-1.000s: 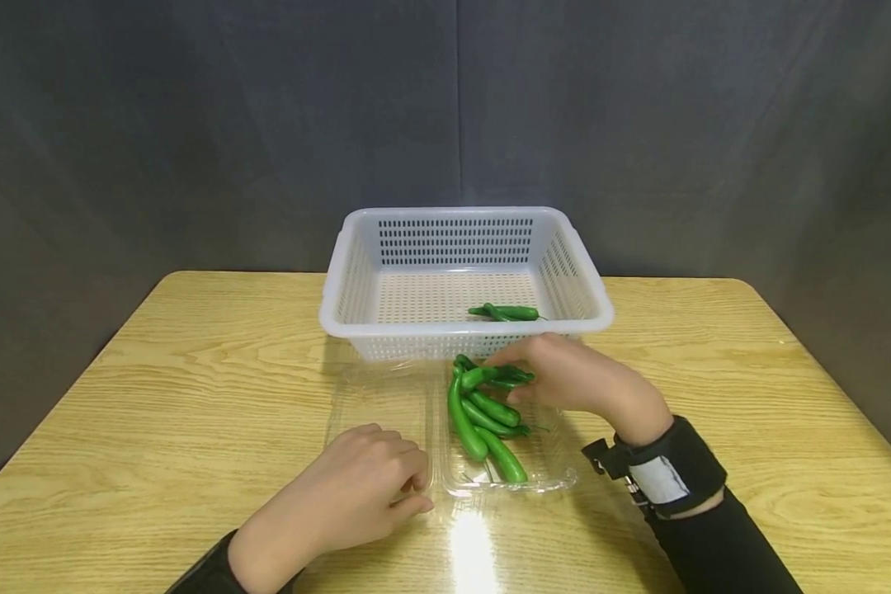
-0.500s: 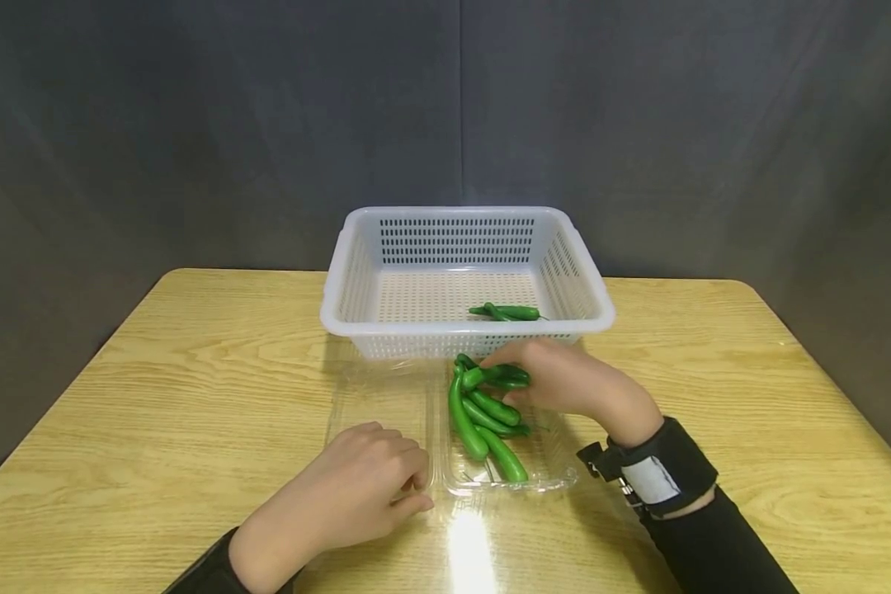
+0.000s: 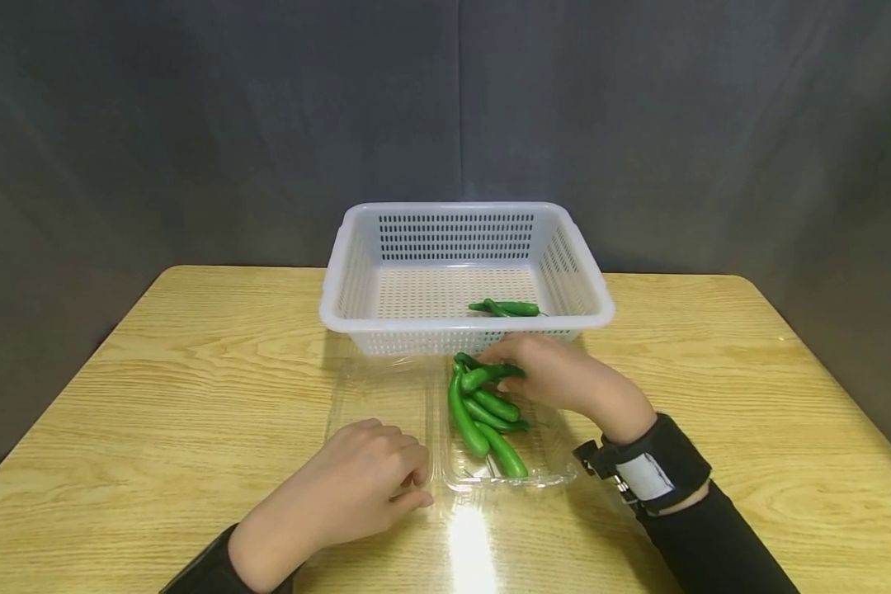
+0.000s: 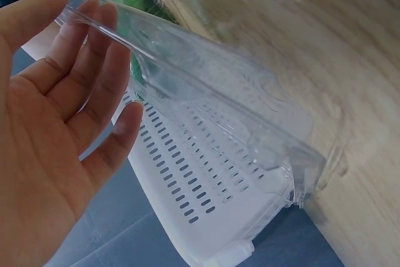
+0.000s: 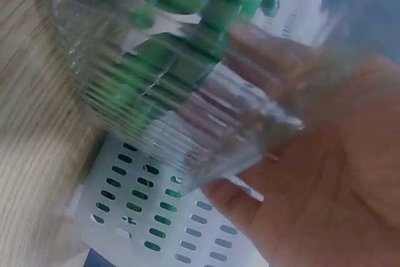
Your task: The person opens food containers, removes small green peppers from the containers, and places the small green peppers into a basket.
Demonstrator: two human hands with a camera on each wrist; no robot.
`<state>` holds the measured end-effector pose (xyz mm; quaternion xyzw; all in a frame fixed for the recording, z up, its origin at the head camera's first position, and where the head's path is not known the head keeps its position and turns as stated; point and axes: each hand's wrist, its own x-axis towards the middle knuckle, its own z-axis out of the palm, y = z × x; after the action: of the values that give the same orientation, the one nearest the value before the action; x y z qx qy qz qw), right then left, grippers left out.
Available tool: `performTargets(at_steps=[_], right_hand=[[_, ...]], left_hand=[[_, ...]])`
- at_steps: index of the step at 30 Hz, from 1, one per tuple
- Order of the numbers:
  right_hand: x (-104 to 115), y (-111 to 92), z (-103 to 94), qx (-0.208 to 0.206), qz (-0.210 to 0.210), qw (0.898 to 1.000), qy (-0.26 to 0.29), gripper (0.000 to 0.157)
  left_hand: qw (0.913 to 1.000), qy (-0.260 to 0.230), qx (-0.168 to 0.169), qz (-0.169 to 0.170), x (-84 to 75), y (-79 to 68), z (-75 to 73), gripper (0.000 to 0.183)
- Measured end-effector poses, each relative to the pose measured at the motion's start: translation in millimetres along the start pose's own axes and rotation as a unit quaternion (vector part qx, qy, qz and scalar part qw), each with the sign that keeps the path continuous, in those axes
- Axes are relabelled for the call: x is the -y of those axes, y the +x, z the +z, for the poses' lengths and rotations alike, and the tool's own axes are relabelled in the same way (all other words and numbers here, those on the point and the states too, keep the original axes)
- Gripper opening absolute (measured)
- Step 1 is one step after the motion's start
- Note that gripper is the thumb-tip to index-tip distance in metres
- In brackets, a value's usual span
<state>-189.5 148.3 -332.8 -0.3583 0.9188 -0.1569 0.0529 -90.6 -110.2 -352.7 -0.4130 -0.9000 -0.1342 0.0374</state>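
A clear plastic clamshell container lies opened out on the table, with several long green chili peppers heaped in its right half. My right hand reaches into the back of that half and pinches a green chili pepper on top of the heap. In the right wrist view the container's ribbed wall partly covers the fingers and peppers. My left hand rests at the front of the left half, the lid. Seen from the left wrist, its loosely bent fingers touch the lid's edge.
Just behind the clamshell stands a white perforated plastic basket, with a few green chili peppers inside near its front wall. The wooden table ends at a dark grey curtain.
My right hand has shifted slightly left and toward the heap, and the pepper at its fingers has turned a little. The left hand and the basket stay in place.
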Motion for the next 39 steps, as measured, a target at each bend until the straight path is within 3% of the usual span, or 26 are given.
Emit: performTargets(at_steps=[17,26,39], right_hand=[[0.1,-0.4,1.9,-0.001,0.021,0.999,-0.030,0.038],[1.0,-1.5,1.4,-0.006,0.020,0.999,-0.050,0.018],[1.3,-1.7,1.8,-0.004,0.019,0.999,-0.042,0.017]], left_hand=[[1.0000,0.003,0.001,-0.002,-0.5,-0.1,-0.4,0.027],[0.9999,0.009,-0.005,0.000,0.3,-0.5,0.4,0.027],[1.0000,0.003,-0.003,-0.002,0.3,-0.3,0.4,0.029]])
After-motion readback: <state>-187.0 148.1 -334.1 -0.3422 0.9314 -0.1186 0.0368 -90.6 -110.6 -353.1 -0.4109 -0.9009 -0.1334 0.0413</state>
